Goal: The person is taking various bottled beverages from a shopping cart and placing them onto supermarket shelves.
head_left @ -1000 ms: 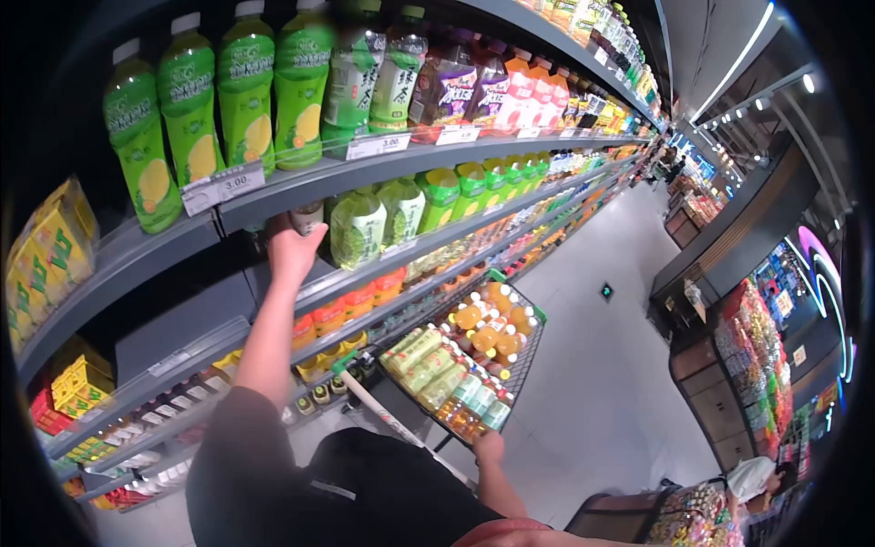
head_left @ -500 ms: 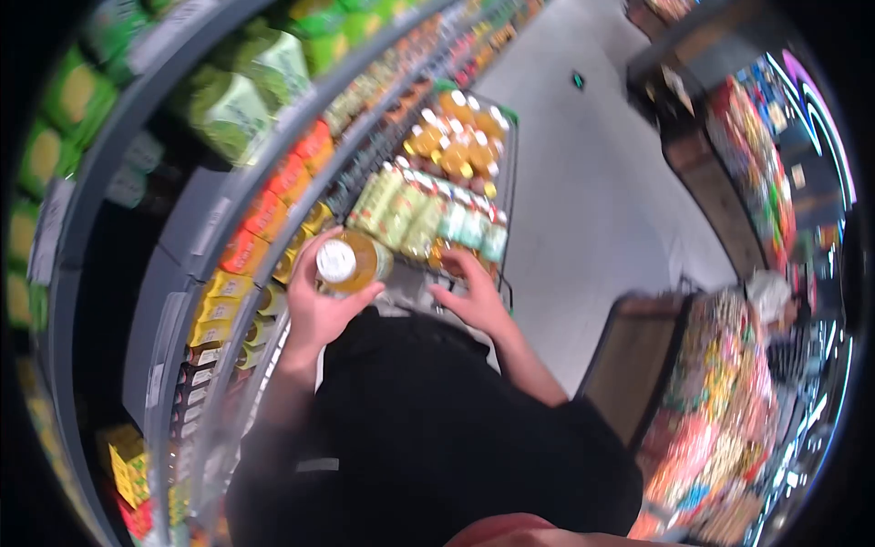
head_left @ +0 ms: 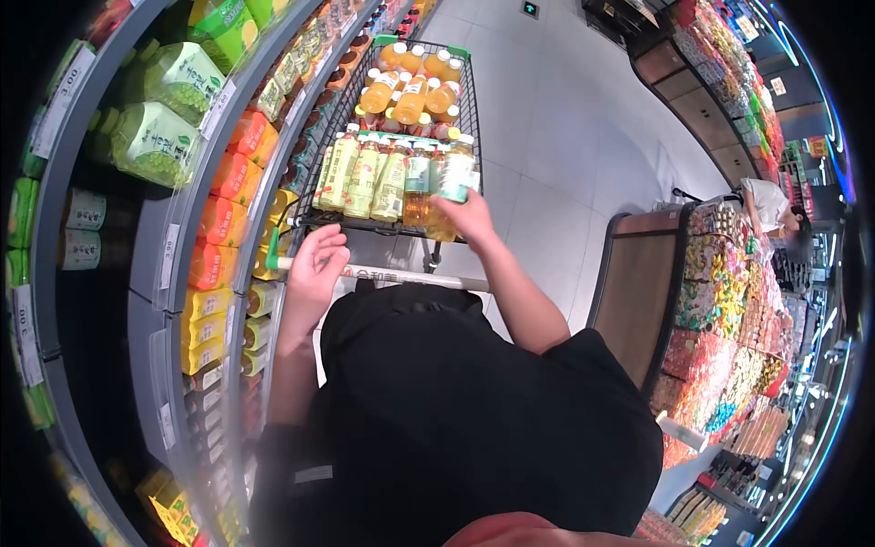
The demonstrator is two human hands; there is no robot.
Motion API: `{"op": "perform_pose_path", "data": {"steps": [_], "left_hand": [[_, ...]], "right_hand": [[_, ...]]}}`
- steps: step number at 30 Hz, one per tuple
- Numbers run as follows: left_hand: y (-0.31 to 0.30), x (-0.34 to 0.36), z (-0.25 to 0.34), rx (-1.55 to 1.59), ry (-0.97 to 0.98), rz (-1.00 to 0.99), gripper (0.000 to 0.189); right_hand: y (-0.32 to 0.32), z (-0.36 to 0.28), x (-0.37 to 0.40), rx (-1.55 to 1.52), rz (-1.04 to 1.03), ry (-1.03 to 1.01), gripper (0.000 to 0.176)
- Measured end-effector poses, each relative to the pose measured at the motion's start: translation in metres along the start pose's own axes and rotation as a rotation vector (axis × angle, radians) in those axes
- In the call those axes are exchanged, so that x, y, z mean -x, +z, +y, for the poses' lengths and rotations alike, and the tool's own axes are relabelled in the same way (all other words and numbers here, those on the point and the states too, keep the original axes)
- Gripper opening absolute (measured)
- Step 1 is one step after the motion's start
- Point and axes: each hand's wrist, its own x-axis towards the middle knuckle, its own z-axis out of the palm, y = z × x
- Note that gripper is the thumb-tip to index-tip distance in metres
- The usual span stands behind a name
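My right hand (head_left: 467, 215) is closed round the lower part of an amber bottle (head_left: 455, 173) with a white and green label, at the near right corner of the shopping cart (head_left: 473, 109). My left hand (head_left: 319, 263) is empty, its fingers apart and slightly curled, above the left end of the cart handle (head_left: 410, 277). Beside the held bottle stand similar bottles (head_left: 417, 182) and pale green bottles (head_left: 365, 175). Farther forward in the cart lie orange drink bottles (head_left: 412, 98).
Shelves with orange packs (head_left: 239, 178), large green bottles (head_left: 157, 144) and price tags (head_left: 62, 102) run along my left. On the right stand display bins (head_left: 638, 283) heaped with colourful packets. Another person (head_left: 767, 208) is beyond them. Grey floor (head_left: 538, 219) lies between.
The amber bottle has gone from my left side to the cart's near right corner, now in my right hand. My left hand has let go. The view has shifted and sharpened.
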Motion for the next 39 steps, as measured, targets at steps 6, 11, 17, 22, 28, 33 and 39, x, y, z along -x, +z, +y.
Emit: {"op": "perform_pose_path", "data": {"steps": [6,11,17,22,28,33,39], "left_hand": [[-0.009,-0.001,-0.048,-0.093,0.006,0.048,0.037],[-0.018,0.002,-0.046,-0.080,-0.088,0.081,0.037],[-0.051,-0.022,-0.074,-0.377,0.067,0.127,0.037],[-0.074,-0.066,-0.070,-0.804,0.129,0.108,0.021],[-0.081,-0.104,-0.102,-1.135,-0.084,-0.183,0.030],[-0.084,-0.116,-0.104,-1.262,-0.226,-0.432,0.050],[-0.087,-0.108,-0.097,-1.268,-0.302,-0.482,0.059]], "right_hand": [[-0.010,0.039,-0.054,0.095,-0.011,0.097,0.060],[-0.008,0.071,-0.061,0.344,0.176,0.068,0.046],[0.006,0.064,0.037,0.564,0.184,-0.346,0.030],[0.036,0.073,0.102,0.739,0.160,-0.452,0.025],[0.049,0.046,0.090,0.885,-0.064,0.124,0.049],[0.049,0.041,0.084,0.922,-0.093,0.245,0.050],[0.057,0.053,0.095,0.929,0.046,0.167,0.048]]}}
